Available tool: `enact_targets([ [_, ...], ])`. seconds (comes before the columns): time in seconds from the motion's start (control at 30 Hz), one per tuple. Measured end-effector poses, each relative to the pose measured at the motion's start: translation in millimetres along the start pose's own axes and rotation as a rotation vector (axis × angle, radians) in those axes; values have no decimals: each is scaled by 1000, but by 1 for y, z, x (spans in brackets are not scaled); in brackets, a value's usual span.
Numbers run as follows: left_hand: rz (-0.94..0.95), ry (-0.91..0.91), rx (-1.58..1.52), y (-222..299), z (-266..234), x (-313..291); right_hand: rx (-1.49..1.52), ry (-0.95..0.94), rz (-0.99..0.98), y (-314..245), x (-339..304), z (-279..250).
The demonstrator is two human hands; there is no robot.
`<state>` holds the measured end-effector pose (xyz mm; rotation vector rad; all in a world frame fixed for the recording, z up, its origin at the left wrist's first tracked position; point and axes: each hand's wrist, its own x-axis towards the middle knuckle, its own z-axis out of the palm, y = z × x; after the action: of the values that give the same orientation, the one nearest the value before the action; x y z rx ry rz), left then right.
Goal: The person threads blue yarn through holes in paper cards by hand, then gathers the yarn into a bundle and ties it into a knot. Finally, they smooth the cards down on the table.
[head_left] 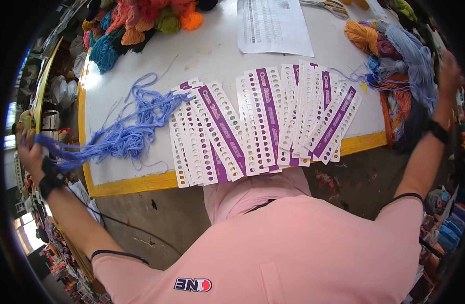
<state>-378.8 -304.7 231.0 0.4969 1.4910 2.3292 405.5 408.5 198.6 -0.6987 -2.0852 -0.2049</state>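
Observation:
At the far left my left hand (31, 156) is closed round one end of a loose bunch of periwinkle-blue embroidery thread (128, 134). The rest of that bunch lies tangled on the white table, its strands reaching the cards. My right hand (449, 73) is stretched out at the far right, beside a heap of thread skeins (407, 48) in grey-blue, orange and brown. Its fingers are blurred near the picture's rim, so I cannot make out a grip. Between my arms, white punched thread cards (265, 119) with purple bands lie fanned and overlapping along the near table edge.
More coloured skeins (141, 23) are piled at the back left of the table. A printed sheet (274, 28) lies at the back middle, with scissors (330, 7) to its right. Yellow edging (136, 185) borders the table. A dark cable (141, 230) runs below it.

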Motion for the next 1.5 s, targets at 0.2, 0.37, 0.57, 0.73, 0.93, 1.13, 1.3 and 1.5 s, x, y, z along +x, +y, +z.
enact_targets([
  [0.2, -582, -251, -58, -253, 266, -163, 1045, -715, 424, -278, -125, 141],
  [0.37, -901, -361, -35, -328, 321, -221, 1069, -581, 453, -327, -178, 185],
  [0.57, -1001, -334, 97, -341, 351, -225, 1161, -637, 504, -331, -182, 188],
  [0.73, -797, -495, 303, -365, 350, -230, 1274, -684, 541, -337, -181, 187],
  [0.93, -473, -309, 571, -361, 332, -238, 1126, -779, 460, -333, -170, 180],
  [1.13, -540, -381, 500, -359, 325, -236, 958, -965, 177, -348, -140, 192],
  [1.3, -707, -426, 275, -356, 321, -225, 880, -1145, 49, -347, -133, 204],
  [1.5, -731, -561, 311, -356, 322, -216, 661, -979, -160, -356, -136, 213],
])
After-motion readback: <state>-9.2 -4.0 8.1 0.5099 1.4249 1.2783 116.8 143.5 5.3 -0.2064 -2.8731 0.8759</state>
